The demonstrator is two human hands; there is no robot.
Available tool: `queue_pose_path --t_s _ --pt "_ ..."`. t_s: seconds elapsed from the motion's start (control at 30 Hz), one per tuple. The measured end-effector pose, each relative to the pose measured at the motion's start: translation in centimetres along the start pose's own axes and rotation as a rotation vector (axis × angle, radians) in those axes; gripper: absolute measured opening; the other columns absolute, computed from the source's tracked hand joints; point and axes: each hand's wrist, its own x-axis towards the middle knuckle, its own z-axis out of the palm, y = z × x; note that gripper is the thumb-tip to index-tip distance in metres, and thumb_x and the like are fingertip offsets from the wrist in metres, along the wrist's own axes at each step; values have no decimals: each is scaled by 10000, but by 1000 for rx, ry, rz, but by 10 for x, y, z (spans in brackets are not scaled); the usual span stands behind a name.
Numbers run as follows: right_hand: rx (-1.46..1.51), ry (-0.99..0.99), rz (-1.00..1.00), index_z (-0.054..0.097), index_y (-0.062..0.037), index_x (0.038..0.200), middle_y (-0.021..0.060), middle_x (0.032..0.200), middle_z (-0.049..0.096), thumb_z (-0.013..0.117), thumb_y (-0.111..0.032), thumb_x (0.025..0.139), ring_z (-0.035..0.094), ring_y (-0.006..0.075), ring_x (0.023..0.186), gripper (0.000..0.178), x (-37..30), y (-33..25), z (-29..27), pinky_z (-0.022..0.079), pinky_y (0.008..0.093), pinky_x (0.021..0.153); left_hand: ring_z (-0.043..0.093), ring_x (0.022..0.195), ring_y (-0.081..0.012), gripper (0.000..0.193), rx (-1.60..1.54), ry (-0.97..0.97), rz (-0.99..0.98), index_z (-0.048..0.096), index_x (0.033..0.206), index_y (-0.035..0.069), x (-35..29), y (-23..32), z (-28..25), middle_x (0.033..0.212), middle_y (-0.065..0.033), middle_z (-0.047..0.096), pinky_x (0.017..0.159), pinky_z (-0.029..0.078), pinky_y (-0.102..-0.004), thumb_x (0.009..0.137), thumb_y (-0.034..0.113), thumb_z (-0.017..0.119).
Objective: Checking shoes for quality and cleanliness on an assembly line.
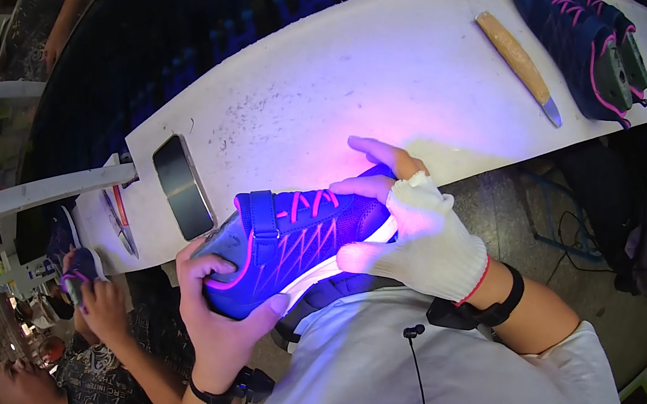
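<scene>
Between my hands a dark blue sneaker (293, 258) with pink laces, a strap and a white sole lies on its side, under violet light. Something grey-green, looking like a shoe last, fills its opening. My bare left hand (221, 330) wraps round the heel end, thumb against the sole. At the toe end my right hand (432, 242), in a white glove with bare fingertips, grips the shoe with its thumb by the sole and fingers over the upper. The sneaker is held at the near edge of the white worktable (289, 102).
A dark phone (183, 187) lies left of the sneaker, with a thin red-handled tool (120, 206) beyond it. A wooden-handled knife (519, 57) and several dark blue shoes (576, 47) rest at the far right. A co-worker (114, 355) handles another shoe at the lower left.
</scene>
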Motion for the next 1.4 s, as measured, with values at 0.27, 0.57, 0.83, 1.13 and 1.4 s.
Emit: queue_pose_path --t_s 0.27,0.57,0.83,1.13,1.4 --pt "209 -108 -47 724 -52 1298 211 1633 500 874 -442 794 559 346 1426 654 2 20 -15 437 454 1171 546 1287 -302 665 -26 -11 37 542 1121 88 -2 -7 1 1355 -191 515 1106 431 -413 645 174 998" --pt "491 -133 -42 671 18 1391 218 1529 603 796 -366 935 601 297 1386 609 5 38 -21 446 408 1175 548 1210 -287 612 -104 4 124 575 1105 75 -2 -30 6 1323 -148 525 1087 427 -405 649 172 971" --pt "319 -227 -143 441 -25 1605 137 1194 771 836 -254 902 732 248 1098 838 -4 30 -20 552 376 1039 554 1179 -286 600 -220 -22 165 584 1101 64 10 -50 8 1254 -130 529 1074 429 -391 644 160 960" --pt "-509 229 -910 659 -82 1416 148 1072 707 783 -98 734 722 341 955 694 -3 -26 -30 596 478 812 566 1260 -332 738 -252 20 557 597 1267 55 12 -2 -27 1353 -217 514 1061 487 -445 668 221 995" --pt "-1168 1186 -994 602 -80 1443 145 1117 691 887 -207 814 705 382 966 702 41 -208 -238 589 456 856 538 1401 -418 978 -855 185 694 271 1608 28 -2 8 -31 1590 -251 429 1189 450 -536 888 258 891"
